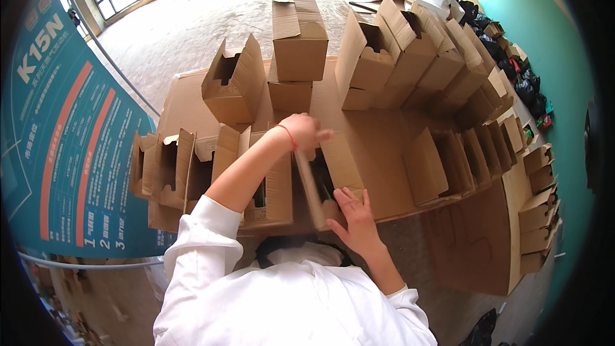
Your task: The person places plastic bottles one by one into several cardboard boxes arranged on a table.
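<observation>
Open-topped cardboard carton (pixel 344 161) near front edge of cardboard-covered table (pixel 383 154), between person's hands. Right hand (pixel 356 221) at carton's near end — fingers extended, thumb wide apart. Left hand (pixel 303 131) over far end, blurred; cannot tell whether it grips anything. Red cord (pixel 287 136) around left wrist. Other open cartons (pixel 236 107) to both sides — teal banner (pixel 83 134) at far left.

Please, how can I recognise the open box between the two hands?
Find the cardboard-topped table. At its near edge, before the white shirt, is an open brown box with a flap on its right. Unlike the neighbouring boxes, it has the left hand at its far end and the right hand at its near right corner.
</observation>
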Tool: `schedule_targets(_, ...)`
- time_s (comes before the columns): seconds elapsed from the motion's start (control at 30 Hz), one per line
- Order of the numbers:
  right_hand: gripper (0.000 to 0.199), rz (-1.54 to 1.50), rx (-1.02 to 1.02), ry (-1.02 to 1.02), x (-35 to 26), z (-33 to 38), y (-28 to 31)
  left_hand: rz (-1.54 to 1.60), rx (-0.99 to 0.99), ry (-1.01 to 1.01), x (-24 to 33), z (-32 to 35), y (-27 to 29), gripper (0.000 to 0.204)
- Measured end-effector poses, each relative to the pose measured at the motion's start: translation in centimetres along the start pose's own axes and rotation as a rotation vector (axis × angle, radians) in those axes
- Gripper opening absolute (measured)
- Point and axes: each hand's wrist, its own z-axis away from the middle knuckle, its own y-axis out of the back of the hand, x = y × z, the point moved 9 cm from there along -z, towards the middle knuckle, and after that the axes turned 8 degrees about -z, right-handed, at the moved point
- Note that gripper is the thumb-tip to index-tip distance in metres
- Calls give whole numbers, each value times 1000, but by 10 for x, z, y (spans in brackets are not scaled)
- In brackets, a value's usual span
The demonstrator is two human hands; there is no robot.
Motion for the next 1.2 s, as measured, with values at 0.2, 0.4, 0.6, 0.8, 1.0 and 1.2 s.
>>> schedule_targets(0.2,66,-14,-58,7,13,5,-19,226,457,-358,22,-39,-32,54)
schedule_targets(0.4,64,-134,227,-220,38,14,14,-122,600,-211,37,-37,-55,56)
schedule_targets(0.6,61,-859,146,-448,92,35,-20,22,504,-214,27,-38,-48,47)
schedule_targets(0.8,55,-1125,120,-506,67,39,-54,-52,450,-84,48,-42,-43,35)
schedule_targets(1.0,54,-334,285,-423,93,26,23,-2,770,-220,48,-52,-63,21)
schedule_targets(1.2,39,674,659,-570,178,47,171,32,746,-248,52,-63,-64,22)
